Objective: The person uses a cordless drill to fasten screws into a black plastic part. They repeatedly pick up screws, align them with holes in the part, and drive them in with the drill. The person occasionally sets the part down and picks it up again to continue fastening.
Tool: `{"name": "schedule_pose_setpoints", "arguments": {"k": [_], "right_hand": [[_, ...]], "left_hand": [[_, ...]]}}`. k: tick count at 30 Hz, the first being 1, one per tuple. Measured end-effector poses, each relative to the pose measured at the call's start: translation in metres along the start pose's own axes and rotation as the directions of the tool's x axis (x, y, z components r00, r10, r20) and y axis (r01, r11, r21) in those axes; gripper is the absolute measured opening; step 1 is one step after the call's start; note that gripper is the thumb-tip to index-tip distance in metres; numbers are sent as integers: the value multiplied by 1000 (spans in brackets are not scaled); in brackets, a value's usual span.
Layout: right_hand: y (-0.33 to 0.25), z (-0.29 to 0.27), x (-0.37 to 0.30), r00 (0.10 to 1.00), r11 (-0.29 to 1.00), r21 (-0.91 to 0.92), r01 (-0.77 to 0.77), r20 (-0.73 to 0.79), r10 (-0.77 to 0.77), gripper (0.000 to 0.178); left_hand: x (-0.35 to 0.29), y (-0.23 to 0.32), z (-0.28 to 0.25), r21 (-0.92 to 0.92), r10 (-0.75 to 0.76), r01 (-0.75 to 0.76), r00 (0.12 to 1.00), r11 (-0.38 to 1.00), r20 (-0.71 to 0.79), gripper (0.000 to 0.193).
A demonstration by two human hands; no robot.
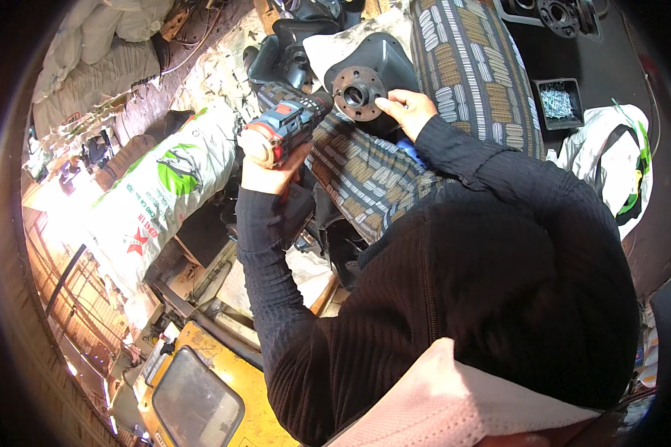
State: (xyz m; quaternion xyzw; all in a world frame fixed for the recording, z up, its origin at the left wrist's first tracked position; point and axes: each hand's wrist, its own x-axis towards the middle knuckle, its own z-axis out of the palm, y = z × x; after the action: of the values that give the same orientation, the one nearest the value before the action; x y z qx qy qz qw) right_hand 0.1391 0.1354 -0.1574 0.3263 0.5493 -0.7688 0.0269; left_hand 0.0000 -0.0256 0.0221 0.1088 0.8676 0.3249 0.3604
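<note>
My left hand is closed around the grip of a blue-grey and red cordless drill. The drill points to the upper right, and its chuck end is beside a round dark metal flange with a ring of holes and a raised hub. My right hand pinches the flange's right edge, thumb on top and the other fingers partly hidden. Behind the flange lies a black moulded plastic part, apparently against it. Whether the drill bit touches a screw cannot be made out.
Patterned cloth covers my legs. A black tray of screws and a white bag lie to the right; another flange is beyond. More black plastic parts are piled ahead. A filled sack and yellow machine are left.
</note>
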Motion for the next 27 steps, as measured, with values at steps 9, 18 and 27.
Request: {"name": "schedule_pose_setpoints", "arguments": {"k": [9,18,27], "right_hand": [[1,-1,0,999,997,-52,-48,-5,48,33],[3,-9,4,984,913,-370,-172,-110,141,43],[2,-9,4,978,940,-276,-199,-122,172,35]], "left_hand": [[0,21,3,124,-124,123,992,985,0,42],[18,-16,-4,544,195,-276,960,793,203,48],[30,-29,-12,419,13,-117,970,901,243,54]]}}
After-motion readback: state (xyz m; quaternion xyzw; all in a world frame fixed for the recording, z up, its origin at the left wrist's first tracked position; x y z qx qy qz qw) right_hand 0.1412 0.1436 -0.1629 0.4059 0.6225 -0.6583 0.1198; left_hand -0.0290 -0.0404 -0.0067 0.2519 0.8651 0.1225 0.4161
